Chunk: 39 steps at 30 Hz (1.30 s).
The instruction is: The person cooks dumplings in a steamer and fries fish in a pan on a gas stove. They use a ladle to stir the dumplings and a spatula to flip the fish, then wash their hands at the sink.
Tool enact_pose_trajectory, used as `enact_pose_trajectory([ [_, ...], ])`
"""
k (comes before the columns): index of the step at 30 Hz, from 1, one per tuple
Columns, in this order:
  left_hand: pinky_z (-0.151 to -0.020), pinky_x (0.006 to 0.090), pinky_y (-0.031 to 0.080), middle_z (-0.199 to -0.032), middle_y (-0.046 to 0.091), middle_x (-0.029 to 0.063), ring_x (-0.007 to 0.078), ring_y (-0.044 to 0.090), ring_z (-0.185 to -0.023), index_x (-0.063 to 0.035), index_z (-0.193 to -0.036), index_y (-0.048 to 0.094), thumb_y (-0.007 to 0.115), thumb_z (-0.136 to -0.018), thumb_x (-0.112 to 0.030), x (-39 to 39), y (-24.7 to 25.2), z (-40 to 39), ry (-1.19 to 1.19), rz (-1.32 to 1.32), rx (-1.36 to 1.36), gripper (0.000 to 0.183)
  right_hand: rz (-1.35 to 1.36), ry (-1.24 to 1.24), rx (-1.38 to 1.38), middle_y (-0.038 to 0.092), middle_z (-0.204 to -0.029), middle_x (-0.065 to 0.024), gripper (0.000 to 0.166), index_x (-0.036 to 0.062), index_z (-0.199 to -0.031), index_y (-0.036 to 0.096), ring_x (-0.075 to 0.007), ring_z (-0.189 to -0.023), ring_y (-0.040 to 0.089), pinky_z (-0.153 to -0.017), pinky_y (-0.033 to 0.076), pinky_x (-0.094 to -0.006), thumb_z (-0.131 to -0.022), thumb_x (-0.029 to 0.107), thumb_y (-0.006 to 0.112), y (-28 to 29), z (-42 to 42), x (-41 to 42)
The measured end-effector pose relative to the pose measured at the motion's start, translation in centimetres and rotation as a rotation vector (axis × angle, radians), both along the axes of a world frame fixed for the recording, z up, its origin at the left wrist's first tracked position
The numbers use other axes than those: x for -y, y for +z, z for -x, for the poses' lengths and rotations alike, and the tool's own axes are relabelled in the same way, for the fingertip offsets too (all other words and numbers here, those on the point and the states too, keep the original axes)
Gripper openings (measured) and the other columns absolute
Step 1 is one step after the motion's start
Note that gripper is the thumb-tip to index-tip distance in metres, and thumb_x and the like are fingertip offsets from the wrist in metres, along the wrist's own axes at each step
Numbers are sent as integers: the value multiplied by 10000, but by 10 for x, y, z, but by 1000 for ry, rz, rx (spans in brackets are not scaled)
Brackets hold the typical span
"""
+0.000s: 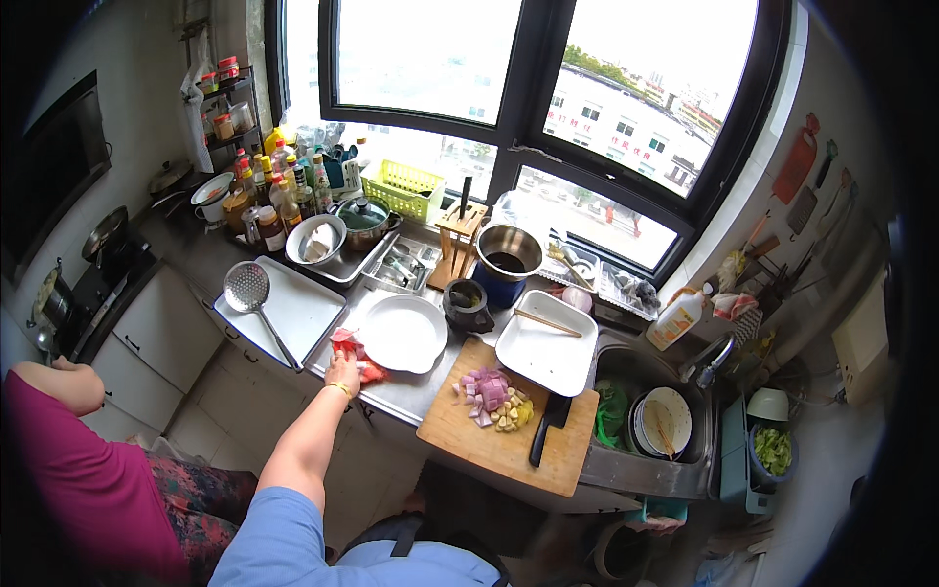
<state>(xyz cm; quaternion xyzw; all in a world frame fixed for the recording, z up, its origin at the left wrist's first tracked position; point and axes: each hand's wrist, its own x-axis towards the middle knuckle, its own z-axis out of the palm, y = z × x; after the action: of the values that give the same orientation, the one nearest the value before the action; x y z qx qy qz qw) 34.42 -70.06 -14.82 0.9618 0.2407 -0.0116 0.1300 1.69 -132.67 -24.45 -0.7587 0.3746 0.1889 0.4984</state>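
My left hand (345, 373) grips a red and white cloth (359, 356) on the steel counter, at the left edge of a white round dish (405, 334). To its left, a steel skimmer (248, 287) lies across a white tray (297, 297). My right hand is out of view. Before me, a wooden cutting board (462, 440) holds chopped purple onion (488, 389), garlic pieces (508, 417) and a knife with a black handle (539, 442). Chopsticks (546, 323) rest over a white rectangular tray (513, 345) that touches the board's back.
A stone mortar (466, 308), a steel pot (510, 257) and a wooden knife block (447, 257) stand behind. On the right is a sink (612, 469) with stacked bowls (662, 422). A person in a magenta top (88, 469) stands at the left, near the stove (110, 293).
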Motion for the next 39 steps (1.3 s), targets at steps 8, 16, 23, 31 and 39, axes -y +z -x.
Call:
enact_pose_trajectory([
  [8,-750,382,508,-878,616,65,257,599,-903,-105,-757,670,630,-758,-182,-18,-27,-11,-126,-148,288,86,-24,54,-20,571,-630,-16,245,66,-778,632,-102,-486,461,-432,371,-260,-870,289,591,-14,-71,16],
  [16,-675,397,511,-767,668,110,290,655,-729,-116,-750,700,781,-648,-323,-13,6,-21,141,-4,122,245,-58,202,54,603,-667,-30,220,45,-848,654,-115,-529,504,-487,411,-260,-862,259,608,11,-137,40],
  [23,-692,422,494,-777,639,124,301,625,-781,-76,-721,602,751,-699,-283,-16,-11,-15,44,-11,201,256,29,606,136,647,-742,-53,223,26,-946,659,-133,-675,584,-622,475,-280,-894,227,579,79,-170,18],
  [31,-713,418,498,-780,626,142,304,621,-804,-64,-733,612,582,-817,-148,-12,-30,-15,-118,-137,266,122,-396,427,355,525,-652,28,153,-7,-945,631,-41,-572,454,-525,362,-182,-923,120,549,183,-234,-50],
  [39,-741,400,515,-846,648,133,292,642,-824,-65,-748,634,643,-780,-158,-4,-28,-14,-17,-169,106,98,-330,695,305,565,-726,38,189,30,-993,647,-36,-630,480,-573,400,-184,-927,186,563,252,-255,-116],
])
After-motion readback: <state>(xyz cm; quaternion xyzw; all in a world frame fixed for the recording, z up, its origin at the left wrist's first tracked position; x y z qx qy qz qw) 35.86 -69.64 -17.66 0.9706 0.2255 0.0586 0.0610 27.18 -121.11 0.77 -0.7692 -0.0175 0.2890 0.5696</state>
